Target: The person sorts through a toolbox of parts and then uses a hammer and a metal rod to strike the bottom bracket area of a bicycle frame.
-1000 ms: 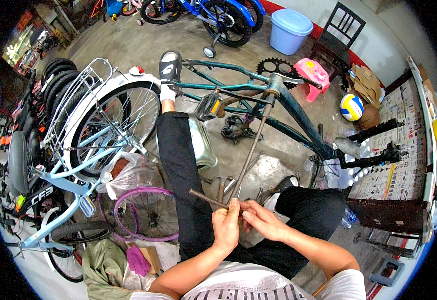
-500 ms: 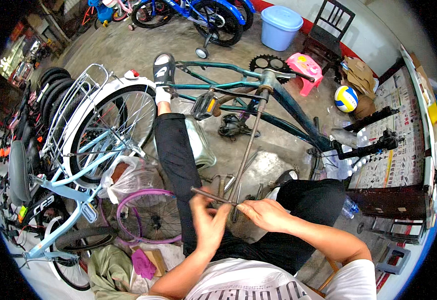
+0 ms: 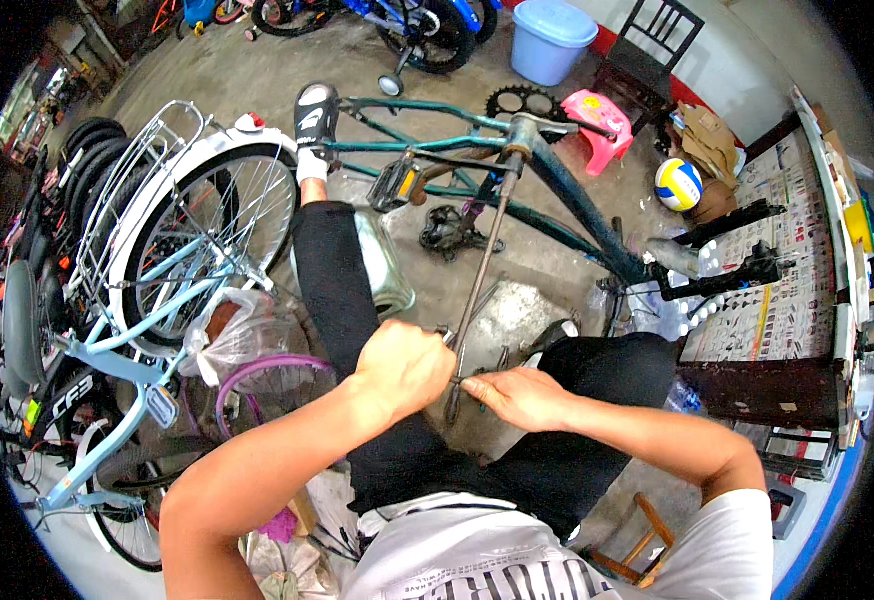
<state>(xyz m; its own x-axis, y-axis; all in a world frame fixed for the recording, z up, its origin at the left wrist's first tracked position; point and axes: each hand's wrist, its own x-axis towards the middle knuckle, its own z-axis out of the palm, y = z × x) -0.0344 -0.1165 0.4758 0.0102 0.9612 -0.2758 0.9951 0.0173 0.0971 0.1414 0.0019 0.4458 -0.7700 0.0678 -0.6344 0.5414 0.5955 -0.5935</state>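
A long metal rod (image 3: 485, 268) with a crossbar handle, like a T-handle wrench, runs from the bottom bracket of a dark green bicycle frame (image 3: 579, 205) toward my body. My left hand (image 3: 402, 362) is wrapped in a fist around the crossbar, hiding most of it. My right hand (image 3: 522, 398) is closed at the rod's near end, thumb pressed on the handle joint. On the frame are a chainring (image 3: 527, 103) and a crank with a pedal (image 3: 397, 183). My sandalled foot (image 3: 315, 120) rests against the rear stays at the far left.
A light-blue bicycle (image 3: 147, 315) with a white fender stands at left, beside a plastic bag (image 3: 237, 335) and a purple wheel rim (image 3: 267, 375). A pink stool (image 3: 599, 130), a ball (image 3: 678, 185) and a blue bin (image 3: 552, 45) are at the far right. A wooden cabinet (image 3: 757, 372) borders the right.
My left hand has gone from a loose, blurred hold to a fist over the crossbar, with its forearm swung out left. The crossbar has turned. My right hand stays at the near end.
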